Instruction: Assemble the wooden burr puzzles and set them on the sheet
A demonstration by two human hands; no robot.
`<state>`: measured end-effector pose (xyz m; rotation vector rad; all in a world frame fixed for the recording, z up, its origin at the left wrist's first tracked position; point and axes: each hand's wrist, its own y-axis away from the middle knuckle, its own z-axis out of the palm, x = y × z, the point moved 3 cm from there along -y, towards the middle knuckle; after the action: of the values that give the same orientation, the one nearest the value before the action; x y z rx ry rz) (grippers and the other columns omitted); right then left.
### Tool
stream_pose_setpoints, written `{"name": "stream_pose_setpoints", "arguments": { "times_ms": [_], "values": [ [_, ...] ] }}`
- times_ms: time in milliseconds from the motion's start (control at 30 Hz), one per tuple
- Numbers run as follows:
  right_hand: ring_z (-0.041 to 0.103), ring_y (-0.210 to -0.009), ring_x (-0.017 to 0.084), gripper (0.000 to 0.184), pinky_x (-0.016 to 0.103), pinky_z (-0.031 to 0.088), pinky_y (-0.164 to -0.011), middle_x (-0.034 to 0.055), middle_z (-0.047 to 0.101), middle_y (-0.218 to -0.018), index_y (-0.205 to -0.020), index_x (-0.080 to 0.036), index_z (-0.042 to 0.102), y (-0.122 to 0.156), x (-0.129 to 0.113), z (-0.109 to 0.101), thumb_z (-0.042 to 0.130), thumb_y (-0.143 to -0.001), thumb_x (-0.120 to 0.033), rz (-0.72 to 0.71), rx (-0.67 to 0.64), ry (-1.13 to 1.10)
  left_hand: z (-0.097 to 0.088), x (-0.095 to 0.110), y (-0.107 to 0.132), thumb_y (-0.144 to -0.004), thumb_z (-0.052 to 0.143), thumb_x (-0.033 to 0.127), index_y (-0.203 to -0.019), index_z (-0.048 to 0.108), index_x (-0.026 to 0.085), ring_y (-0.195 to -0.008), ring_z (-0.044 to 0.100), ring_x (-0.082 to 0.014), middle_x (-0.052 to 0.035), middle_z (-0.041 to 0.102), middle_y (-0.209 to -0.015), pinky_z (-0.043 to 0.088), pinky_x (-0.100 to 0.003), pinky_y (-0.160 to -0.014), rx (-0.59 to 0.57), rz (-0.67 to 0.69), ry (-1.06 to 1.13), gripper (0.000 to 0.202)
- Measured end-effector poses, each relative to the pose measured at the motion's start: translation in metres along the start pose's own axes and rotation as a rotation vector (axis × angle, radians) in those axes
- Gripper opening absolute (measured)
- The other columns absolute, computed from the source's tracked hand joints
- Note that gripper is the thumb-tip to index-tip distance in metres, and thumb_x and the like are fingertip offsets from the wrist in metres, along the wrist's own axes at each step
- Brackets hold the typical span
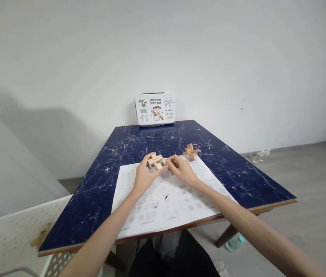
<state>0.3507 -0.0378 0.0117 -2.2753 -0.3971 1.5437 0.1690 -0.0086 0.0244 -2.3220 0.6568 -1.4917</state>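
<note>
A white perforated basket (13,219) is seen at the lower left of the frame, with light-brown pieces (39,237) glimpsed inside, too blurred to be identified. A dark-blue marbled table (79,207) is set across the middle, its near part covered by a printed white sheet (145,213). At the centre of the frame, an interlocking wooden assembly (155,159) is held above the sheet's far edge by the left hand (145,175), its fingers and thumb closed around the piece. Behind, a white case (155,110) printed with cartoons and the word "TRAVEL" is stood near the wall. The right hand (182,169) is brought to the assembly's right end, fingertips bunched; whether a part is pinched there cannot be told. Just right of centre, a second wooden assembly (191,152) is placed by the sheet's far corner. A teal-capped bottle (234,244) is left on the floor, lower right.
</note>
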Motion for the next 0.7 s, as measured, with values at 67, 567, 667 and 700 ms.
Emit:
{"name": "stream_pose_setpoints", "arguments": {
  "times_ms": [67, 567, 667, 700],
  "values": [
    [0.064, -0.06, 0.018, 0.031, 0.029, 0.045, -0.06, 0.0007, 0.07, -0.071, -0.095, -0.023, 0.058, 0.0017, -0.0022, 0.0007, 0.051, -0.101, -0.053, -0.039, 0.002, 0.05, 0.0019, 0.0022, 0.0022, -0.075, 0.087, 0.032, -0.131, 0.06, 0.026, -0.102, 0.066, -0.0226, -0.0054, 0.07, -0.12, 0.051, -0.033, -0.087, -0.023, 0.086, -0.062, 0.063],
    [0.067, -0.07, 0.023, 0.019, 0.03, 0.041, -0.065, 0.0045, 0.075, -0.085, -0.107, -0.025, 0.052, 0.0093, -0.0021, -0.0001, 0.048, -0.103, -0.043, -0.162, -0.045, 0.368, 0.0025, 0.0028, 0.0071, -0.077, 0.082, 0.028, -0.134, 0.059, 0.026, -0.119, 0.065, -0.0277, -0.0079, 0.067, -0.133, 0.05, -0.039, -0.102, -0.093, 0.161, -0.163, 0.061],
    [0.066, -0.067, 0.023, 0.019, 0.029, 0.039, -0.062, 0.0045, 0.074, -0.084, -0.108, -0.024, 0.053, 0.0097, -0.0001, 0.0003, 0.048, -0.103, -0.042, -0.158, -0.051, 0.407, 0.0029, 0.0014, 0.0076, -0.077, 0.082, 0.029, -0.135, 0.059, 0.027, -0.115, 0.067, -0.0286, -0.0079, 0.07, -0.131, 0.051, -0.04, -0.1, -0.118, 0.15, -0.188, 0.062],
    [0.066, -0.066, 0.023, 0.019, 0.029, 0.038, -0.062, 0.0047, 0.074, -0.083, -0.108, -0.024, 0.053, 0.0097, 0.0007, 0.0006, 0.047, -0.104, -0.042, -0.165, -0.049, 0.422, 0.0028, 0.0016, 0.0079, -0.077, 0.081, 0.03, -0.135, 0.059, 0.027, -0.111, 0.068, -0.0283, -0.0076, 0.071, -0.129, 0.051, -0.04, -0.098, -0.125, 0.147, -0.206, 0.062]
  ]
}}
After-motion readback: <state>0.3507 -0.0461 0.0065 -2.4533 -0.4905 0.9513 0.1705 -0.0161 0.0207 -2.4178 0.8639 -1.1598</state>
